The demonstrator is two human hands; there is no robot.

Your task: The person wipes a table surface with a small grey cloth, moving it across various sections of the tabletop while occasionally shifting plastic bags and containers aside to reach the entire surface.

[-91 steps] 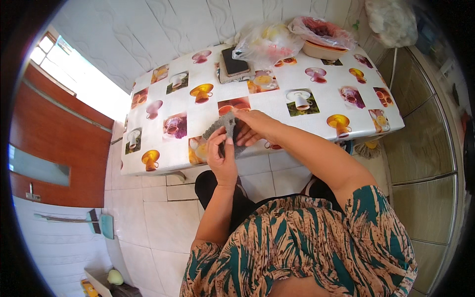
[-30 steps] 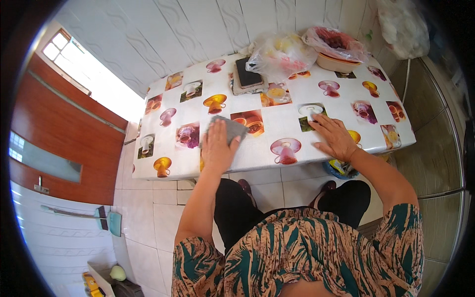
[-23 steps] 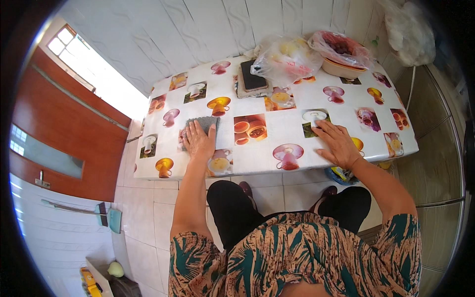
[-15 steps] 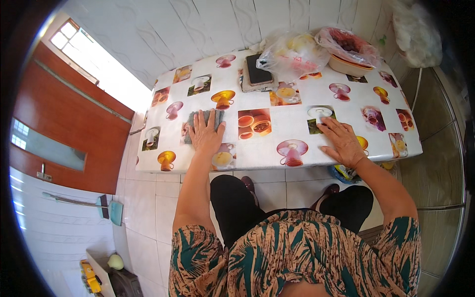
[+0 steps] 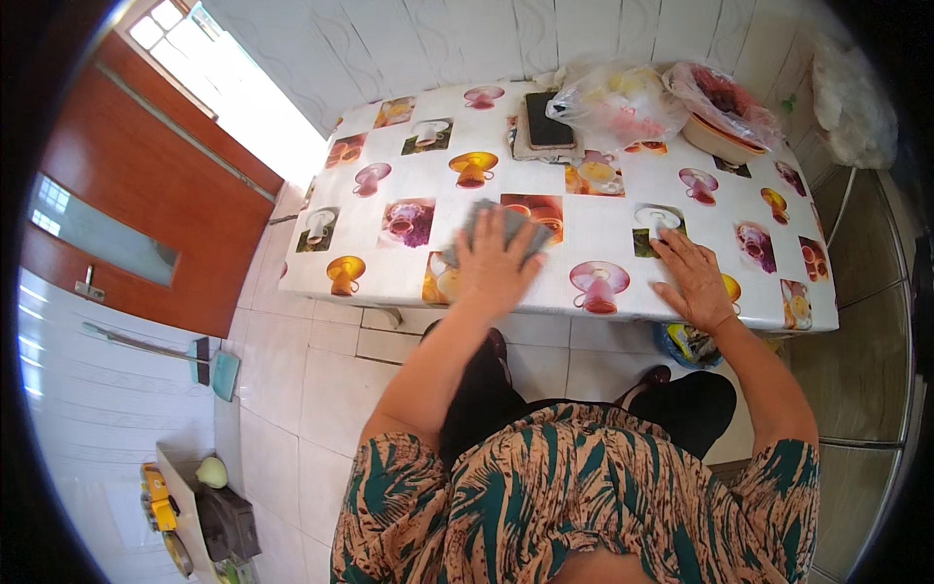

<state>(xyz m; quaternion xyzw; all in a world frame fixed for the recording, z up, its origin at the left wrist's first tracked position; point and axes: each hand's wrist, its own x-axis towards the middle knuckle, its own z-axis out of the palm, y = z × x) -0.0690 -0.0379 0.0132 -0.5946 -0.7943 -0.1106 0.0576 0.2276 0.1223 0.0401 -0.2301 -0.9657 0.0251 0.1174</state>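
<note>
My left hand lies flat with fingers spread on a grey cloth, pressing it against the table. The cloth is slightly blurred and partly covered by the hand. Under it is a white tablecloth printed with cups and saucers in pink, yellow and brown. My right hand rests on the tablecloth near the front edge, fingers stretched out and holding nothing, beside a printed white cup.
At the back, a dark phone lies on a folded cloth. Next to it are a clear plastic bag and a bag-lined basin. A blue basket sits under the table. A brown door stands left, with a dustpan.
My left hand has slid the grey cloth to the right across the tablecloth. The right hand stays at the same spot on the table. The view has shifted slightly.
</note>
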